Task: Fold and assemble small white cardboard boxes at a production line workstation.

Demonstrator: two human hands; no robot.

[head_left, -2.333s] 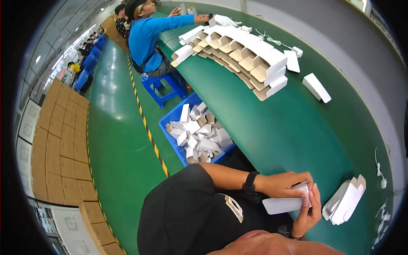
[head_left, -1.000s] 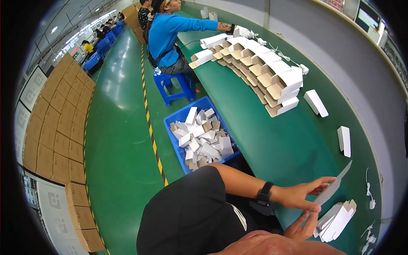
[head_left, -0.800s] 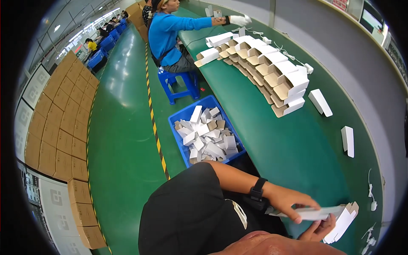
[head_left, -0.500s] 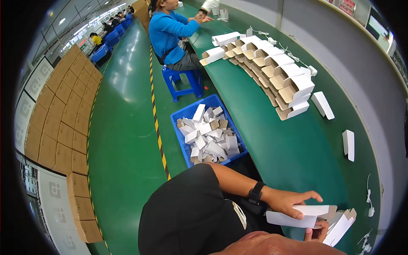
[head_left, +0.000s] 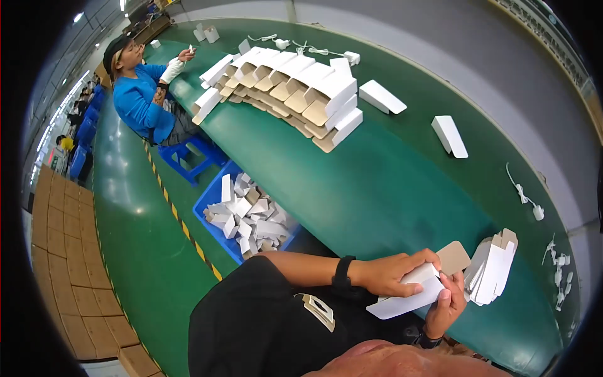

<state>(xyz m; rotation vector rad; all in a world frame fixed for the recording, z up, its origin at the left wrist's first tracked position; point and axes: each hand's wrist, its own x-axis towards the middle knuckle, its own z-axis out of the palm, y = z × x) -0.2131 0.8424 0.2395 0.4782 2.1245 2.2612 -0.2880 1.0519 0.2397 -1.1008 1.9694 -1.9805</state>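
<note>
A small white folding carton [head_left: 402, 306] is between my hands at the front of the green table, tilted, with a brown inner flap standing out at its far right end. My left hand [head_left: 397, 274] grips it from above, thumb along its face and fingers over the far side. At the flap end, my right hand [head_left: 447, 308] holds it with fingers and thumb. Just beyond my right hand lies a stack of flattened white cartons [head_left: 493, 267].
Open white cartons [head_left: 301, 81] stand in stacked rows farther along the table [head_left: 282, 163]. Two single cartons [head_left: 449, 136] and white cabled plugs [head_left: 537, 212] lie right. A blue bin [head_left: 220, 242] of cartons stands left. A co-worker [head_left: 141, 100] sits beyond on a blue stool [head_left: 188, 160].
My view has swung, so the table and bin appear farther left. The carton in my hands has tilted, and its end flap now stands out. My right hand shows more fully.
</note>
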